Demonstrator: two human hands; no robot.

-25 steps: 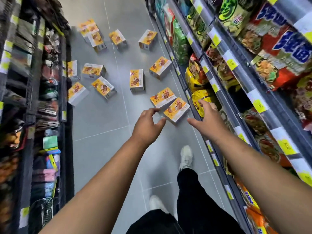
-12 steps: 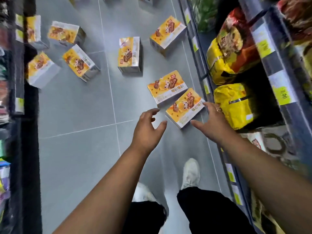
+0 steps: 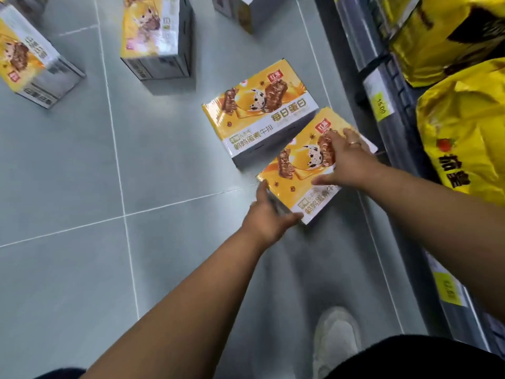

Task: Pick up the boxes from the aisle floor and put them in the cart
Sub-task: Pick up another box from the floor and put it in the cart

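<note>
Both hands meet one yellow box (image 3: 289,187) on the floor (image 3: 164,242)
Right hand (image 3: 347,162) lies spread flat on top; left hand (image 3: 269,217), fingers nearly straight, cups its near corner

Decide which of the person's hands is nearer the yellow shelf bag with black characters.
Right. The right hand rests on top of the nearest box, beside the yellow bag; the left hand touches that box's corner on the far side from the bag.
</note>
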